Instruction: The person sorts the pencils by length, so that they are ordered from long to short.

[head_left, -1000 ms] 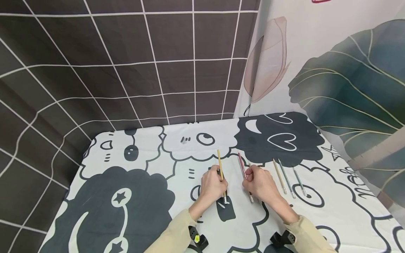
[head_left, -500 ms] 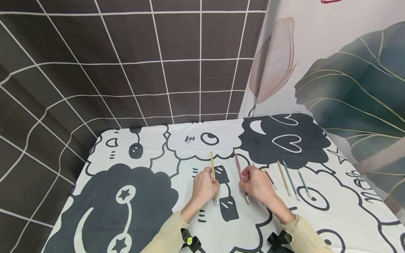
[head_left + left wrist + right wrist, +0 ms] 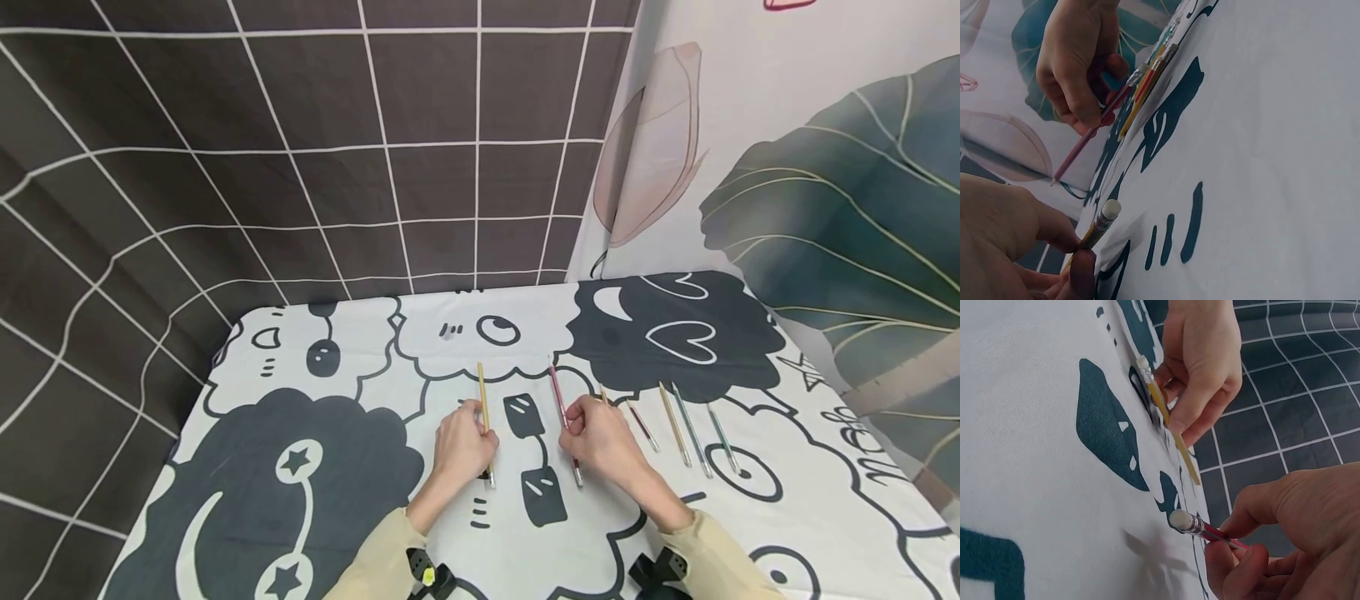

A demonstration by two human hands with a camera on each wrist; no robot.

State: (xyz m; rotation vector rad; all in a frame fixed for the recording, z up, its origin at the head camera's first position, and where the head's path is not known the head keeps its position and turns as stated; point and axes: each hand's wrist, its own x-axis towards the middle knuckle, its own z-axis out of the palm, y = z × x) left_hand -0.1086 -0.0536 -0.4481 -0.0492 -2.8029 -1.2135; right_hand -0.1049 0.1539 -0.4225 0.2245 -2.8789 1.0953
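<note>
My left hand (image 3: 463, 442) pinches a yellow pencil (image 3: 483, 396) between thumb and fingers, its white eraser (image 3: 1110, 209) towards me. To its right, my right hand (image 3: 606, 437) pinches a red pencil (image 3: 557, 392), also eraser end nearest me. Both pencils point away from me, a hand's width or so apart. In the right wrist view, the red pencil's eraser (image 3: 1181, 520) stands off the cloth, with a shadow beneath. Beside the right hand lies another red pencil (image 3: 643, 427); a wood-coloured pencil (image 3: 603, 393) is mostly hidden behind that hand.
Further right on the cloth lie a gold pencil (image 3: 675, 423) and two teal pencils, one (image 3: 692, 431) next to the gold one and the other (image 3: 723, 439) at the end. The white tablecloth (image 3: 570, 533) has black cartoon prints. A dark gridded curtain (image 3: 300, 150) hangs behind.
My left hand has moved left with the yellow pencil. My right hand has shifted slightly left with its red pencil, uncovering the other red pencil lying beside it. The head view has turned a little.
</note>
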